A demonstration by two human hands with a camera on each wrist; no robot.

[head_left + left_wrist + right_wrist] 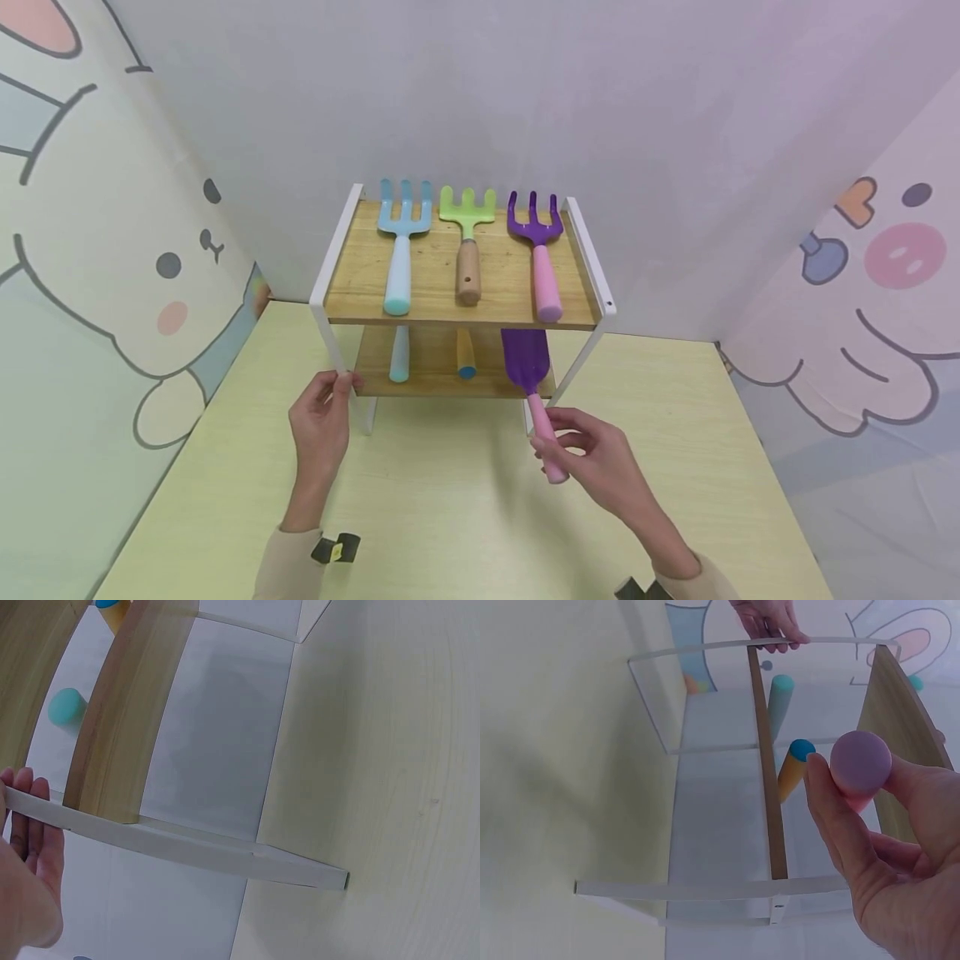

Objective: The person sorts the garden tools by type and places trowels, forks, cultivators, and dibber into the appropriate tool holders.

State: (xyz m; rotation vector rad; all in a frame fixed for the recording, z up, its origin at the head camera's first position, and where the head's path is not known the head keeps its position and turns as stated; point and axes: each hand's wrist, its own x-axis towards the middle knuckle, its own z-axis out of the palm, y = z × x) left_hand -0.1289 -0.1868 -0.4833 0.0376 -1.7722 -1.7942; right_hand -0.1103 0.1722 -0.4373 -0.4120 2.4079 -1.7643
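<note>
My right hand (596, 457) holds a garden trowel (527, 358) by its pink handle, with the purple blade reaching over the lower board (431, 385) of a two-tier shelf. In the right wrist view, the round end of the handle (861, 763) faces the camera between thumb and fingers. My left hand (321, 421) grips the shelf's white side post (161, 844) near the lower board. On that board lie a light blue handle (400, 354) and an orange handle with a blue end (466, 354); their far ends are hidden under the top board.
Three hand forks lie side by side on the top board: light blue (399, 267), green with a brown handle (468, 267), and purple with a pink handle (546, 279). The shelf stands on a pale wooden table (435, 517), near a light curtain-like backdrop (465, 100) with cartoon side panels.
</note>
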